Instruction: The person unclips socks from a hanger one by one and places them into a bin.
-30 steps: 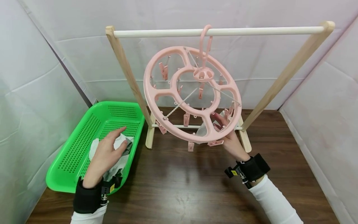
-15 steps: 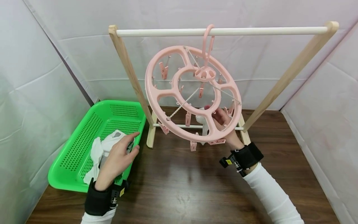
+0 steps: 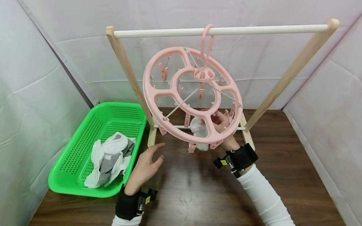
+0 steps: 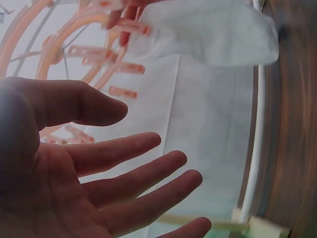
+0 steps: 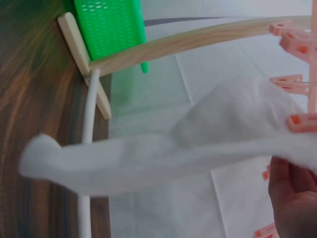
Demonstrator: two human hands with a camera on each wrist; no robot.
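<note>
Behind the ring of the pink round clip hanger (image 3: pixel 158 93), my right hand (image 3: pixel 222 121) holds a white sock (image 3: pixel 198 127) by its upper end. In the right wrist view the sock (image 5: pixel 114 166) stretches down from the fingertips of the right hand (image 5: pixel 297 203), close to a pink clothespin (image 5: pixel 303 123). The hanger partly covers this hand in the head view. Between the basket and the hanger, my left hand (image 3: pixel 145 166) is raised with its fingers spread and holds nothing. The left wrist view shows its straight fingers (image 4: pixel 133 183) below the hanging sock (image 4: pixel 213 34).
A green basket (image 3: pixel 65 150) at the left contains white and grey cloth pieces (image 3: pixel 110 157). The hanger hooks over the white bar (image 3: pixel 263 30) of a wooden stand (image 3: pixel 288 78) on a dark wooden table (image 3: pixel 186 188). Several clothespins (image 3: pixel 187 120) dangle around the ring.
My left hand has moved right, away from over the basket to beside the hanger. My right hand has shifted slightly left with the sock, which now hangs lower and longer.
</note>
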